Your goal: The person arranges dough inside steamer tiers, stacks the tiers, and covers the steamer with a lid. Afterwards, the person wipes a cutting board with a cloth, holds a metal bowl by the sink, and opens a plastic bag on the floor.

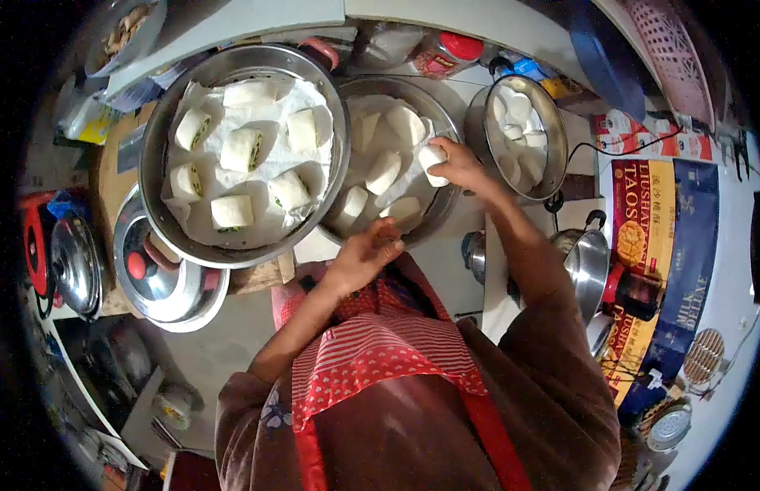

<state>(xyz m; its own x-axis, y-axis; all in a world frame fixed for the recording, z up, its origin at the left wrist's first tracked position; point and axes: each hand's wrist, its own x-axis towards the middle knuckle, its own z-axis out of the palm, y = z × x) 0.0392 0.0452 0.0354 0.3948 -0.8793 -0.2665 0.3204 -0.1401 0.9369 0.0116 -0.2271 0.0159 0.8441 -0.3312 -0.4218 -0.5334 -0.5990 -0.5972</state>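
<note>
Nearest, below the middle steamer tray [439,110], a red patterned apron [372,360] is worn by the person. Close to the near rim of this tray, the left hand [366,255] is held with loosely bent fingers; nothing is seen in its grasp, and whether the rim is touched cannot be told. At the tray's right rim, a white bun [433,164] is pinched between the thumb and fingers of the right hand [459,166]. Other buns [383,172] are laid apart inside the tray.

The step in hand is judged to be the handling of single buns at this tray; whether the held one is lifted out or set down cannot be decided. For its next move, a light grip and some clearance from its neighbours seem to be called for, as soft dough could be dented.

At the left, the middle tray is partly covered by a wider steamer tray [232,260], where seven rolls [241,149], most with green filling, are spaced on white paper [214,98]. Lower left, a lid with a red knob [137,264] is placed by the wooden worktop [265,275], and grey floor [249,352] is seen below.

Right of the middle tray, white pieces [519,106] are contained in a deep pot [560,155]; farther right, printed boxes [633,233] are found. Beyond the tray, a red-lidded jar [447,57] is kept.
</note>
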